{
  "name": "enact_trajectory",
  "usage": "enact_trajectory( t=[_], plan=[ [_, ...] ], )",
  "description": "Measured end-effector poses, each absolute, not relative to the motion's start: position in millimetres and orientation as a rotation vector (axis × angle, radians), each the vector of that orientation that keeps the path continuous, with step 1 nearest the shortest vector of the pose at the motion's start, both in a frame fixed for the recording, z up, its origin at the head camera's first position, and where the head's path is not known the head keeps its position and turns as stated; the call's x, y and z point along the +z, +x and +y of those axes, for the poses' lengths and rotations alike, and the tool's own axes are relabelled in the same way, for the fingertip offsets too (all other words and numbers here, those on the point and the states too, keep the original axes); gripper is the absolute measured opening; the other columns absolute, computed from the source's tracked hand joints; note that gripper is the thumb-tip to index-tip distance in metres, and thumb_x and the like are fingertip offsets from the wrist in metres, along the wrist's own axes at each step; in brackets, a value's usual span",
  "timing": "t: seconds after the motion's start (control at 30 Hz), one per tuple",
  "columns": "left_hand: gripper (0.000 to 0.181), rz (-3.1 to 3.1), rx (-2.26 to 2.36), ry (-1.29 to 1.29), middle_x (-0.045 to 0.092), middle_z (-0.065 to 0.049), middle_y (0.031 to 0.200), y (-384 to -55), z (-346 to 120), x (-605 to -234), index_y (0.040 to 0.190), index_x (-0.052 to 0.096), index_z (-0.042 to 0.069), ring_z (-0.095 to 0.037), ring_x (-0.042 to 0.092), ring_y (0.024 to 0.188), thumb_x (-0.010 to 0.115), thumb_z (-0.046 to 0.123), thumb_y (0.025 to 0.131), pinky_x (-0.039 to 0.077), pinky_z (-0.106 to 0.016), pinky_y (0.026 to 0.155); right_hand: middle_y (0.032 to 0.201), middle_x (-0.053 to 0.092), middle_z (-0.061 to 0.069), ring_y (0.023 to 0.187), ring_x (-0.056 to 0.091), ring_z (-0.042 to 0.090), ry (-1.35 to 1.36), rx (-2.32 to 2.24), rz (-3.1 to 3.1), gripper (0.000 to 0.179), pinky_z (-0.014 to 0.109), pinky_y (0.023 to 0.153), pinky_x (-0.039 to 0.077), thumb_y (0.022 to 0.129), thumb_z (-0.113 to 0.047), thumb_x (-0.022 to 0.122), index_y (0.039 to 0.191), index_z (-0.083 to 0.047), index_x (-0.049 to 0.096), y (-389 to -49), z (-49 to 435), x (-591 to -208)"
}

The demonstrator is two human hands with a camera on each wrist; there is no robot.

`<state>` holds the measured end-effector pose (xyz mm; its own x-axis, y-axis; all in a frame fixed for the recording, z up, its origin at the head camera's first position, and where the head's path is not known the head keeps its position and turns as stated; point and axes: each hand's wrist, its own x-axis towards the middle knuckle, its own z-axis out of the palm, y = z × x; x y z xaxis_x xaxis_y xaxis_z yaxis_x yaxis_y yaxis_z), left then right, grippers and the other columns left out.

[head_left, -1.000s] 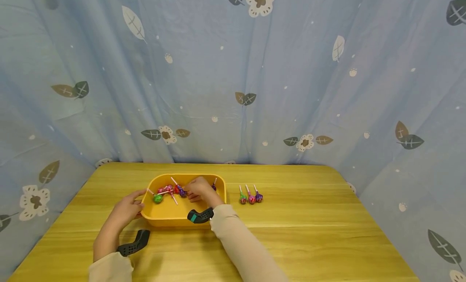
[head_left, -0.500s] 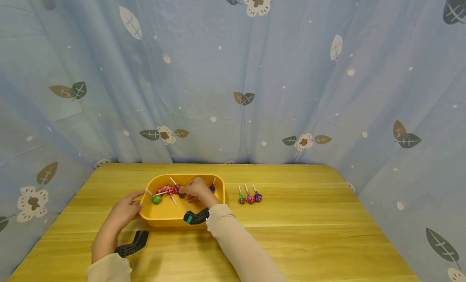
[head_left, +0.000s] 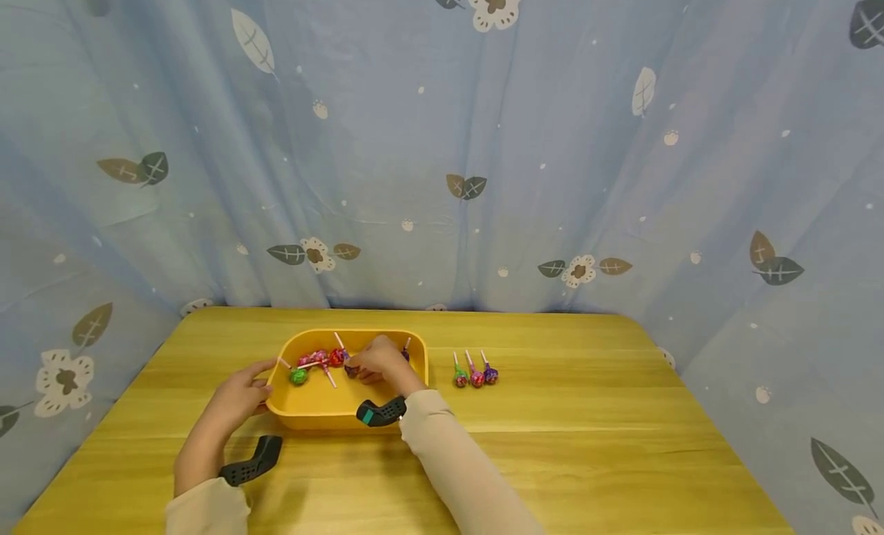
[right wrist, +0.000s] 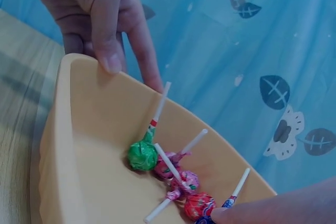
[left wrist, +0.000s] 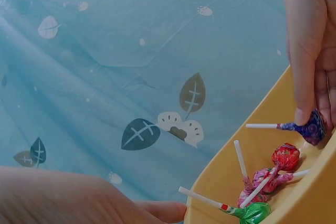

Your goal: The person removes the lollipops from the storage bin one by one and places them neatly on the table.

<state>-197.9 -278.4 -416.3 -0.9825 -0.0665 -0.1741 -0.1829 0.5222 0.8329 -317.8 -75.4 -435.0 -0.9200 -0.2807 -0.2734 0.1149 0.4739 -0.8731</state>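
Purple lollipop (left wrist: pixel 316 129) lies inside the yellow tray (head_left: pixel 311 423), pinched at its wrapper by the right hand (head_left: pixel 380 358), stick jutting past the fingertips. Gripping it seems the step in hand; the next move likely calls for clearing the adjacent red lollipop (left wrist: pixel 286 157). The left hand's (head_left: pixel 236 399) extended fingers rest on the tray's rim.

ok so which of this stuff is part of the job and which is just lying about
Part of the job:
yellow tray, touched by the left hand
purple lollipop, held by the right hand
other lollipops in the tray
probably the three lollipops lined up on the table

Just around:
table
blue curtain
black wrist devices
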Motion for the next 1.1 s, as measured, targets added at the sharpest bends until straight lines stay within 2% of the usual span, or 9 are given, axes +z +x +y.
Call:
enact_trajectory(
  t=[0.13,0.33,0.6,0.83,1.1],
  plan=[
    [0.053,2.637,1.456,-0.213,0.030,-0.046,0.137,-198.1,-278.6,-415.9,0.147,0.021,-0.013,-0.053,0.044,0.121,0.040,-0.002,0.099,0.055,-0.043,0.084,0.067,0.066,0.016,0.065,0.068,0.032,-0.119,-1.424,2.346,0.021,0.036,0.062,0.059,0.084,-0.013,0.076,0.075,0.005,0.071,-317.4,-69.6,-433.4],
    [0.053,2.644,1.444,-0.214,0.032,-0.046,0.137,-198.9,-278.5,-415.7,0.148,0.021,-0.012,-0.052,0.046,0.119,0.041,-0.002,0.099,0.055,-0.044,0.083,0.062,0.063,0.010,0.058,0.065,0.024,-0.127,-1.426,2.386,0.019,0.032,0.061,0.059,0.085,-0.016,0.075,0.074,0.000,0.071,-314.5,-61.6,-430.1],
    [0.053,2.636,1.434,-0.223,0.030,-0.046,0.137,-199.3,-277.5,-414.4,0.147,0.020,-0.013,-0.052,0.045,0.121,0.040,-0.002,0.099,0.055,-0.044,0.084,0.075,0.068,0.014,0.072,0.069,0.029,-0.219,-1.527,2.339,0.018,0.039,0.070,0.059,0.088,-0.015,0.071,0.090,0.003,0.072,-300.4,-44.5,-415.7],
    [0.053,2.649,1.424,-0.232,0.031,-0.046,0.136,-198.6,-276.4,-413.0,0.147,0.021,-0.014,-0.053,0.045,0.120,0.040,-0.004,0.098,0.055,-0.044,0.084,0.076,0.069,0.015,0.074,0.069,0.029,-0.294,-1.556,2.347,0.019,0.038,0.069,0.059,0.090,-0.017,0.069,0.088,0.002,0.073,-291.6,-27.6,-412.8],
    [0.053,2.669,1.411,-0.236,0.033,-0.045,0.136,-200.0,-277.1,-415.0,0.147,0.022,-0.013,-0.052,0.047,0.119,0.040,-0.003,0.098,0.056,-0.042,0.081,0.086,0.069,0.019,0.074,0.068,0.028,-0.316,-1.674,2.274,0.022,0.043,0.075,0.058,0.090,-0.017,0.069,0.095,0.004,0.072,-282.6,-4.4,-409.9]
  ],
)
